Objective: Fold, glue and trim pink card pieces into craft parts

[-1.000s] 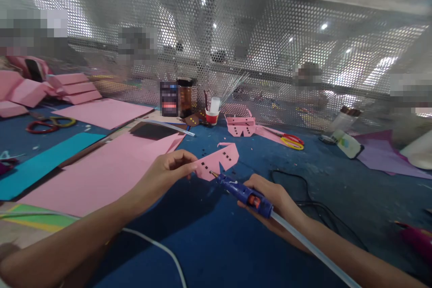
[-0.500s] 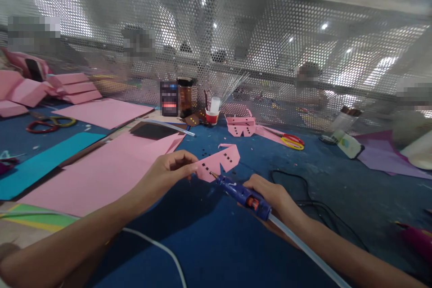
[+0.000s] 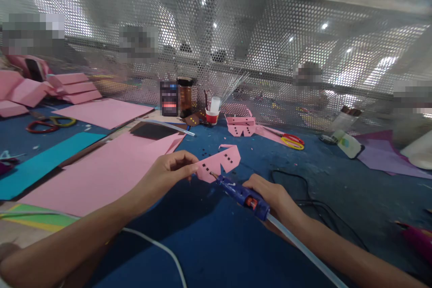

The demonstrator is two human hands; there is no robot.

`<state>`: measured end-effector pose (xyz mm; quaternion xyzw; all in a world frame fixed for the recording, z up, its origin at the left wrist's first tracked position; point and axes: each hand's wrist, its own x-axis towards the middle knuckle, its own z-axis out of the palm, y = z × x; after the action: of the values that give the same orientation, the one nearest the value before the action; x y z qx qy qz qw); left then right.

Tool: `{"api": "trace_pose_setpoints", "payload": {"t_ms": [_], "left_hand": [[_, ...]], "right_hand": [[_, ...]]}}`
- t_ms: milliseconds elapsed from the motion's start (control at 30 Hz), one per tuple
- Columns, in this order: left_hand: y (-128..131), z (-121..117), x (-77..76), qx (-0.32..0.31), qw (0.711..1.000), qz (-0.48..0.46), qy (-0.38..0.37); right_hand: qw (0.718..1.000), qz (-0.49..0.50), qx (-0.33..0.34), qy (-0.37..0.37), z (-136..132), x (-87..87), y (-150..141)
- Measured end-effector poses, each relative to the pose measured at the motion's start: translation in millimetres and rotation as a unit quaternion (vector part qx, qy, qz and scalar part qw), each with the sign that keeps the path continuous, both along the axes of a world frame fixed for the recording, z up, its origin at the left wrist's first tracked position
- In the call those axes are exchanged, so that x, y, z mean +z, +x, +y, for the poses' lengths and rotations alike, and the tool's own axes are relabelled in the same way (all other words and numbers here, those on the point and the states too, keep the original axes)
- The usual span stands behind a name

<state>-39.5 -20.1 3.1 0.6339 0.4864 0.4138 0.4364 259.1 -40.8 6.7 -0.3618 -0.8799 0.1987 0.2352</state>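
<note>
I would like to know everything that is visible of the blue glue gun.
The glue gun has a dark blue, plastic-looking body with an opening showing a reddish part, and a pointed, metallic-looking nozzle. A long translucent stick extends from its rear. The right hand grips it above the blue table, nozzle pointing forward and left at the pink paper piece; contact is unclear. Its handle is hidden.

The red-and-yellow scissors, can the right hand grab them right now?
Probably not right now: the right hand is already holding the blue glue gun. With that put down, likely yes, since only a thin black cord seems to lie near the way to the scissors.
</note>
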Motion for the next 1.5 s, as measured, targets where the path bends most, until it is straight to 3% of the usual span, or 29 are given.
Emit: {"api": "trace_pose_setpoints", "payload": {"t_ms": [600,967,1500], "left_hand": [[0.6,0.3,1.0,0.007,1.000,0.002,0.004],[0.9,0.1,1.7,-0.008,1.000,-0.002,-0.007],[-0.8,0.3,0.2,-0.007,1.000,0.002,-0.001]], "right_hand": [[1.000,0.011,0.007,0.001,0.0,-0.6,-0.6],[1.000,0.008,0.013,0.010,4.0,-13.3,1.0],[1.000,0.012,0.006,-0.001,2.7,-11.8,-0.4]]}}
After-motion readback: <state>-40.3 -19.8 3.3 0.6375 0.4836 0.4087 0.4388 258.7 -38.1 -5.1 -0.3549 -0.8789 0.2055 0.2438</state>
